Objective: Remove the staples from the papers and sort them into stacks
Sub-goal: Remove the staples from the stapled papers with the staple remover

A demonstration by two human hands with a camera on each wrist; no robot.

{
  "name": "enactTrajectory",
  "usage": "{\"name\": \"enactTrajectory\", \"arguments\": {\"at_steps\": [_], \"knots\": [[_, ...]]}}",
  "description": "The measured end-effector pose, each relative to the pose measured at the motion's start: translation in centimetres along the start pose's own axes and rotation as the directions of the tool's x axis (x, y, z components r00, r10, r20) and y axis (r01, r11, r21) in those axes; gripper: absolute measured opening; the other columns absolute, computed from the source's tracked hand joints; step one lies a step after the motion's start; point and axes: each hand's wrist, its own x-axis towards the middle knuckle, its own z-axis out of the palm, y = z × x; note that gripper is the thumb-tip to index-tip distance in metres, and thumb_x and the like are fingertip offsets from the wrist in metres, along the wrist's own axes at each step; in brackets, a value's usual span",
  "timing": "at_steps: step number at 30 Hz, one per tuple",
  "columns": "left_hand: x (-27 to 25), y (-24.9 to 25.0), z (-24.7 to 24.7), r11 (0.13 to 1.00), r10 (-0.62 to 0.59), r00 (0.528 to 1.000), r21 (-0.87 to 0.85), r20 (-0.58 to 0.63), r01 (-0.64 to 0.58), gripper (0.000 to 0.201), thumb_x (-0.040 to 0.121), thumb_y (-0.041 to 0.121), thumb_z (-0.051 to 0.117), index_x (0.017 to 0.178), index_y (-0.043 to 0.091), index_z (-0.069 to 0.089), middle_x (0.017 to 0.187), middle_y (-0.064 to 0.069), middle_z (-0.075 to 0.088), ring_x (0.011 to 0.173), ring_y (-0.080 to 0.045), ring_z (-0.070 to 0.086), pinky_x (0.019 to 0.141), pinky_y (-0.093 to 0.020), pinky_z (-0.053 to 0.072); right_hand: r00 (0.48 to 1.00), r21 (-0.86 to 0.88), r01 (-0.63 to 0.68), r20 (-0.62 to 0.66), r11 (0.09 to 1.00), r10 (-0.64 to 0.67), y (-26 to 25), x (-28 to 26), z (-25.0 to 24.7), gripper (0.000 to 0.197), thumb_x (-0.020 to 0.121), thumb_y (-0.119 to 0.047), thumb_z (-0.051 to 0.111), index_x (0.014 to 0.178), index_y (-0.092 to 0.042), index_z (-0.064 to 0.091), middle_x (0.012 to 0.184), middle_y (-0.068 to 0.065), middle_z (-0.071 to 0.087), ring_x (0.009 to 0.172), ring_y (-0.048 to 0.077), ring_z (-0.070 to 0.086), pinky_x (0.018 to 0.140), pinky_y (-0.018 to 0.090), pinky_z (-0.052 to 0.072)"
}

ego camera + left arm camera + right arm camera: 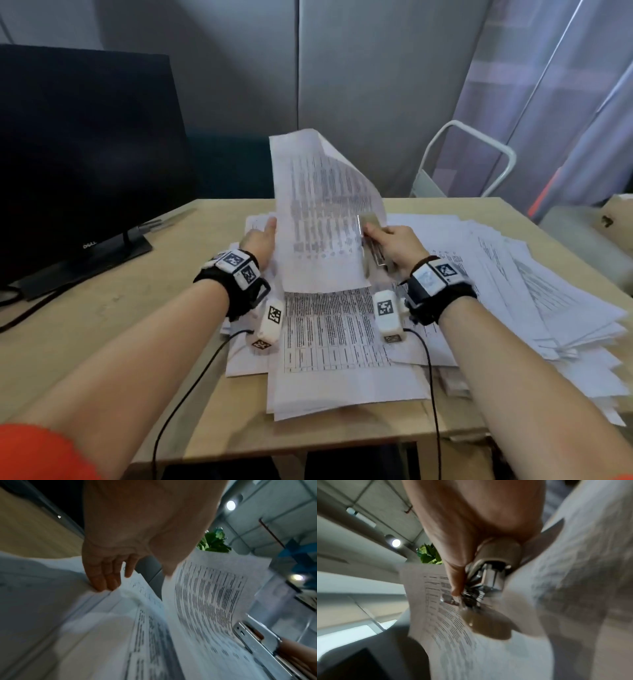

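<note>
Two hands work over the worktop (102, 308). The right hand (399, 246) grips one metal stapler (373, 253) against the lifted sheet (325, 212); the left hand (257, 240) has relaxed fingers (102, 580) resting on the paper stack (342, 342), thumb by the sheet's edge. A larger loose pile (531, 281) spreads to the right. Only the wrist views show a green plant (428, 554). One monitor (85, 154) reads "DELL"; the papers' print is too blurred to read.

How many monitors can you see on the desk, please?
1: a dark monitor stands on the desk at the far left, left of the left hand. Nothing suggests another, though papers cover the right side.
</note>
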Motion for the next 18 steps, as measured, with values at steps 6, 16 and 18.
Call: {"name": "enactTrajectory", "arguments": {"at_steps": [6,16,18], "knots": [[-0.2,-1.2,1.7,0.917,-0.055,0.989,0.399,0.134,-0.003,0.046,0.087,0.042,0.066,0.1,-0.001,0.06,0.092,-0.014,0.063,0.082,-0.025,0.062,0.071,-0.03,0.05,0.956,-0.559,-0.212,-0.288,0.801,0.052,1.4,0.7,-8.5,0.047,0.084,-0.043,0.072,0.067,-0.005,0.05,0.068,0.01,0.056,0.055,0.019,0.049,0.046,0.026,0.03],[-1.1,-0.7,3.4,0.94,-0.128,0.99,0.327,0.064,0.1,0.063,0.082,0.027,0.073,0.129,-0.004,0.044,0.125,-0.017,0.053,0.117,-0.033,0.052,0.094,-0.037,0.049,0.928,-0.843,-0.237,-0.343,0.482,-0.143,0.5,-0.5,-8.4,0.054,0.092,-0.05,0.058,0.114,-0.002,0.06,0.121,0.02,0.057,0.11,0.036,0.054,0.088,0.042,0.044],[-1.3,-0.6,3.7,0.971,-0.145,0.988,0.201,0.058,0.131,0.071,0.082,0.013,0.073,0.136,-0.009,0.032,0.13,-0.019,0.05,0.118,-0.035,0.053,0.091,-0.033,0.048,0.96,-0.69,-0.076,-0.247,0.72,-0.135,0.0,-0.7,-6.3,0.043,0.093,-0.048,0.058,0.105,-0.006,0.058,0.097,0.011,0.063,0.08,0.029,0.063,0.065,0.034,0.05]]}}
